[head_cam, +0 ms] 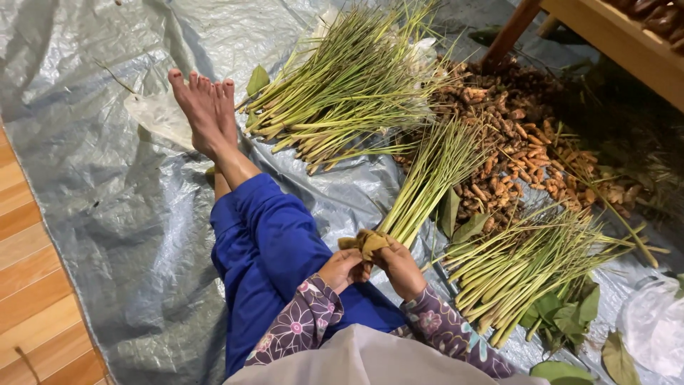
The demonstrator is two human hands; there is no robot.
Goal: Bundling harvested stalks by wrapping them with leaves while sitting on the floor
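While both hands sit close together over the blue-trousered lap (267,246), I see my left hand (342,269) curled shut around the butt end of a bundle of lemongrass stalks (427,182), where a brownish dry leaf wrap (365,242) covers the stalk bases. My right hand (400,269) is closed on the same wrapped end from the other side, its fingers folded over the wrap; the two hands nearly touch, and the wrap sticks up between them. From the hands, the bundle runs away and to the right, tilted, its green tops fanning out far from my grip.

Just to the right of my right hand lies another pile of lemongrass (524,267), its pale cut ends pointing back toward me, with several broad green leaves (566,317) beneath its near end. Beyond that pile, farther from the hands, a heap of orange-brown turmeric roots (524,139) spreads across the sheet. A larger heap of lemongrass (349,89) lies well ahead of the hands, past the held bundle's tops. Ahead and to the left of my left hand, my bare feet (206,107) rest crossed on the grey plastic tarp (107,185) that covers the floor. Far left of the hands, the wooden floorboards (32,285) show beside the tarp's edge. Far right and slightly behind the right hand lies a crumpled clear plastic bag (652,324). At the far upper right stands a wooden bench frame (613,39).
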